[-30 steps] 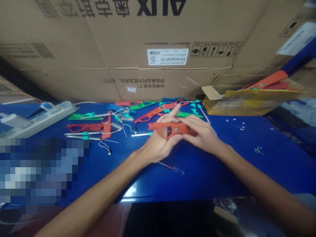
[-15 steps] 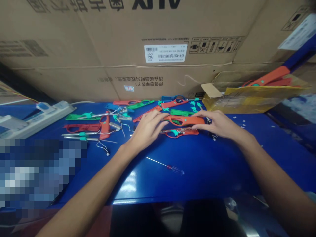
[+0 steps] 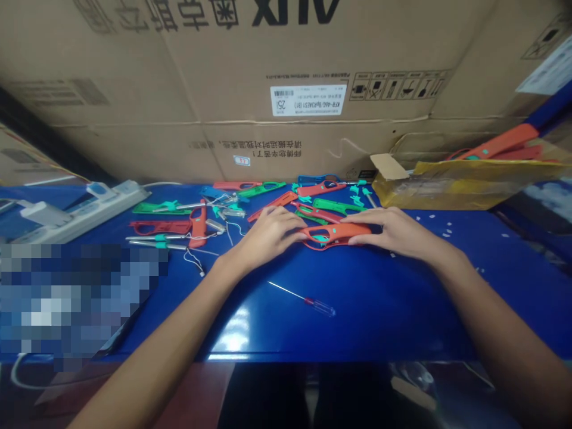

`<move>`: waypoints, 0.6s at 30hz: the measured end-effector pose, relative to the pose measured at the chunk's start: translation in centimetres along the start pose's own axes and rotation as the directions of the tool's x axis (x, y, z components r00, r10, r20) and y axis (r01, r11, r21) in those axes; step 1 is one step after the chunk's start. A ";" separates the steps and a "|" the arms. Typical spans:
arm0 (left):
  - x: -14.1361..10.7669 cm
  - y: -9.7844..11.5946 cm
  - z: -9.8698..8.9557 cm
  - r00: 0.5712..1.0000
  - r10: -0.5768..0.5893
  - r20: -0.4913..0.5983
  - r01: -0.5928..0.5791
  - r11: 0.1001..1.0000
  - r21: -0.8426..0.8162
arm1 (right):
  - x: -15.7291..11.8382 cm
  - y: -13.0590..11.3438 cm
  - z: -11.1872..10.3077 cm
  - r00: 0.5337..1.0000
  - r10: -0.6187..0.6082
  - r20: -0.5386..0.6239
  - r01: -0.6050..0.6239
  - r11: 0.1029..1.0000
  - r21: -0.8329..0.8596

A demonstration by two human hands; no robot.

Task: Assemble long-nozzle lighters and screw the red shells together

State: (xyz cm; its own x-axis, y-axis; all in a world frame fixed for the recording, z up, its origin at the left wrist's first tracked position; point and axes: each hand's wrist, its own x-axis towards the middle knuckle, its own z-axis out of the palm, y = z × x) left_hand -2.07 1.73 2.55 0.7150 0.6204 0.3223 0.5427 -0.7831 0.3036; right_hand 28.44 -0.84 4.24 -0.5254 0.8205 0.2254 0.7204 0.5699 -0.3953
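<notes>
An orange lighter-shaped casing [image 3: 336,233] lies across between my two hands, its looped end toward the left and a turquoise piece showing in the loop. My left hand [image 3: 273,235] is closed on the looped end. My right hand [image 3: 393,232] pinches the other end between thumb and fingers. Behind the casing are a red shell [image 3: 313,211] and a green shell [image 3: 339,207]. Nearer the front edge lies a screwdriver [image 3: 318,306] with a clear handle and a red collar.
Red and green shells, metal tubes [image 3: 156,243] and wires lie at the left, beside a white power strip [image 3: 96,208]. A yellow-taped box [image 3: 482,186] of orange casings stands back right. A large carton [image 3: 232,71] forms the back.
The upper orange shell has come down onto the lower orange one, and the two now sit together between my hands. The view has shifted slightly.
</notes>
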 end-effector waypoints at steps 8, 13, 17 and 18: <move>-0.2 -0.7 -0.2 1.000 0.026 0.001 -0.026 1.000 -0.002 | -0.4 -1.7 -0.2 0.999 0.024 0.027 -0.022 0.997 -0.072; -0.2 -0.6 0.1 0.998 0.052 0.033 -0.053 0.998 0.036 | -0.4 -1.0 -0.3 0.996 -0.015 0.088 0.013 1.000 0.024; -0.2 -0.2 0.0 0.998 0.025 0.066 -0.029 0.998 0.057 | -0.3 -0.7 -0.1 0.996 -0.015 0.088 0.014 1.000 0.005; -0.2 -0.1 -0.1 0.997 0.022 0.073 -0.026 0.998 0.062 | -0.3 -0.7 0.0 0.996 -0.010 0.092 0.011 1.000 -0.006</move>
State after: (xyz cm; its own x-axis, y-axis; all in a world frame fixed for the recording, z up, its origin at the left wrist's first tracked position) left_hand -2.31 1.72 2.58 0.7568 0.5987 0.2623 0.5500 -0.8002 0.2394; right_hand 28.09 -1.53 4.47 -0.5722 0.8069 0.1465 0.7173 0.5790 -0.3875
